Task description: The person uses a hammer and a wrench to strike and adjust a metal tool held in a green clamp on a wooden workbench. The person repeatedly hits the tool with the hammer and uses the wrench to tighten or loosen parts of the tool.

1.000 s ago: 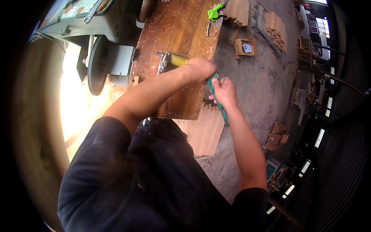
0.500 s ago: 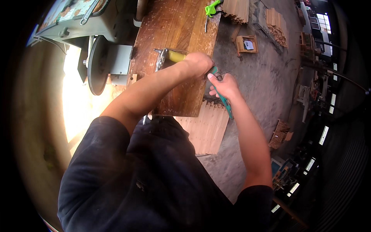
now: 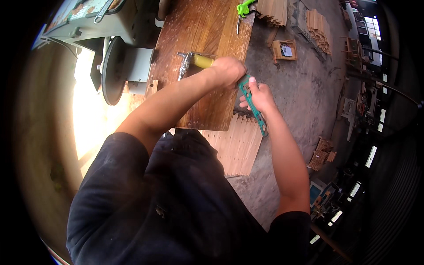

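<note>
My right hand (image 3: 261,97) is closed round a long, flat green tool with cut-outs (image 3: 257,115), its thumb stretched along the top. The tool slants from the table's right edge down toward my right forearm. My left arm reaches across the wooden table (image 3: 212,33). At that same edge my left hand (image 3: 229,70) is curled, close to the green tool's upper end. Its fingers are turned away, so what they grip is hidden. Beside the left wrist lies a silver metal tool with a yellow cylinder (image 3: 202,61), partly covered by the hand.
A bright green blow gun (image 3: 244,9) lies at the far right corner of the table. Grey machinery with a dark disc (image 3: 115,70) stands to the left. Stacked wooden strips (image 3: 238,143) and a wooden box (image 3: 283,51) sit on the floor to the right.
My right hand has turned a little, bringing the green tool's broad cut-out side into sight. Its thumb now points up along the tool. The left hand has hardly moved.
</note>
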`<state>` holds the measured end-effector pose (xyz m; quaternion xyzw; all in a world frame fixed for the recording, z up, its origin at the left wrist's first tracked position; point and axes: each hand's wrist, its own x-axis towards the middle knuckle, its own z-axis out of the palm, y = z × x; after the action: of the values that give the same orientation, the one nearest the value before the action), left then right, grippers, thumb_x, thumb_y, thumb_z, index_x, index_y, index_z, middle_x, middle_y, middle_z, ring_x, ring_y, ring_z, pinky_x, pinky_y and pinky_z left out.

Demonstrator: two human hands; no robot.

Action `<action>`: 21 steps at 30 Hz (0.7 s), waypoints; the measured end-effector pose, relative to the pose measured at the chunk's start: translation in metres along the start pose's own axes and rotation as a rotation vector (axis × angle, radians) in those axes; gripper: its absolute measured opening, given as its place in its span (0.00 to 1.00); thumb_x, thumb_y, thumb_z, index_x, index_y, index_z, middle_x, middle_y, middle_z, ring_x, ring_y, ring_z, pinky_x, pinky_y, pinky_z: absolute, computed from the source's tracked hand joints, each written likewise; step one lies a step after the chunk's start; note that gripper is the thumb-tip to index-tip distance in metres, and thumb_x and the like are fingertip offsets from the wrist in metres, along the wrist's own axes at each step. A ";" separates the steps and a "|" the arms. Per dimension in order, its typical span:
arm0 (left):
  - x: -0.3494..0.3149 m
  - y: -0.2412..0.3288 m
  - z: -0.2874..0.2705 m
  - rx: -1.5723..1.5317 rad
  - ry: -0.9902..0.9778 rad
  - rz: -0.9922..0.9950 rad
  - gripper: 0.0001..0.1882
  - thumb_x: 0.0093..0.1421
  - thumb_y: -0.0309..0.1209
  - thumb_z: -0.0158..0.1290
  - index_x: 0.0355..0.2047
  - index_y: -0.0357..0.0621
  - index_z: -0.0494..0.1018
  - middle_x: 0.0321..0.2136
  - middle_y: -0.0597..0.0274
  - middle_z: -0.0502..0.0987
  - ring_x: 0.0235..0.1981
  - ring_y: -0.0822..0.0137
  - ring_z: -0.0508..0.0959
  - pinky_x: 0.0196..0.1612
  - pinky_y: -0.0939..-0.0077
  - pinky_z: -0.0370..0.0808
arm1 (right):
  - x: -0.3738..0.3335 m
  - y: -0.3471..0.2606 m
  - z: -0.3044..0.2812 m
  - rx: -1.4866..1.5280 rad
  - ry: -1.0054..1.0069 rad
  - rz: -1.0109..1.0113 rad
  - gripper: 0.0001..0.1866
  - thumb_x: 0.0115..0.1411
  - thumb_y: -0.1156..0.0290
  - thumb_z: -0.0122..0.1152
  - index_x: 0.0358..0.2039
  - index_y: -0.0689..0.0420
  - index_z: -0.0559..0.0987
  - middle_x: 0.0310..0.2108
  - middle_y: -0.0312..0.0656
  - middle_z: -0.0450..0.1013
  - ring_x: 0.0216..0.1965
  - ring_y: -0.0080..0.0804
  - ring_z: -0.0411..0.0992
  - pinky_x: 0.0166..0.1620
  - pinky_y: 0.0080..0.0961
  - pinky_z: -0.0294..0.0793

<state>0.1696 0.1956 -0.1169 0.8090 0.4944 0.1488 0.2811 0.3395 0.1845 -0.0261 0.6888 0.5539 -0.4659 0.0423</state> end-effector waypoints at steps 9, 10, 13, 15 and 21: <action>-0.006 0.003 -0.009 -0.007 -0.005 0.017 0.19 0.46 0.32 0.68 0.39 0.42 0.79 0.37 0.49 0.83 0.43 0.46 0.83 0.45 0.55 0.81 | 0.004 0.007 0.004 -0.075 0.081 0.009 0.35 0.72 0.41 0.49 0.39 0.69 0.76 0.30 0.52 0.80 0.27 0.40 0.84 0.22 0.28 0.79; -0.006 0.003 -0.009 -0.005 -0.011 0.016 0.19 0.46 0.32 0.68 0.39 0.43 0.79 0.37 0.49 0.83 0.43 0.46 0.83 0.45 0.55 0.80 | 0.004 0.006 0.004 -0.137 0.082 -0.017 0.33 0.71 0.42 0.53 0.36 0.68 0.75 0.29 0.51 0.80 0.27 0.40 0.84 0.21 0.28 0.79; -0.006 0.004 -0.010 0.010 -0.011 0.034 0.19 0.46 0.33 0.68 0.39 0.43 0.79 0.38 0.49 0.83 0.43 0.46 0.83 0.46 0.56 0.80 | 0.005 -0.001 0.008 -0.153 0.118 -0.039 0.27 0.69 0.48 0.62 0.32 0.65 0.74 0.27 0.47 0.78 0.24 0.38 0.83 0.18 0.27 0.76; -0.006 -0.001 -0.011 0.019 -0.049 0.035 0.19 0.47 0.34 0.69 0.39 0.43 0.79 0.38 0.49 0.83 0.43 0.46 0.83 0.46 0.56 0.81 | 0.009 -0.004 0.007 -0.135 0.041 -0.015 0.27 0.68 0.48 0.63 0.34 0.65 0.75 0.29 0.45 0.78 0.28 0.37 0.84 0.22 0.26 0.77; 0.004 -0.004 -0.007 0.030 -0.102 0.009 0.18 0.48 0.39 0.69 0.36 0.43 0.81 0.37 0.49 0.84 0.43 0.46 0.84 0.46 0.55 0.81 | -0.047 0.004 -0.026 0.352 -0.118 -0.145 0.30 0.69 0.50 0.63 0.51 0.69 0.76 0.46 0.48 0.79 0.47 0.36 0.82 0.40 0.24 0.79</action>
<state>0.1648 0.2024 -0.1137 0.8219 0.4779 0.1010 0.2931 0.3606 0.1635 0.0188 0.6155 0.5085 -0.5968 -0.0800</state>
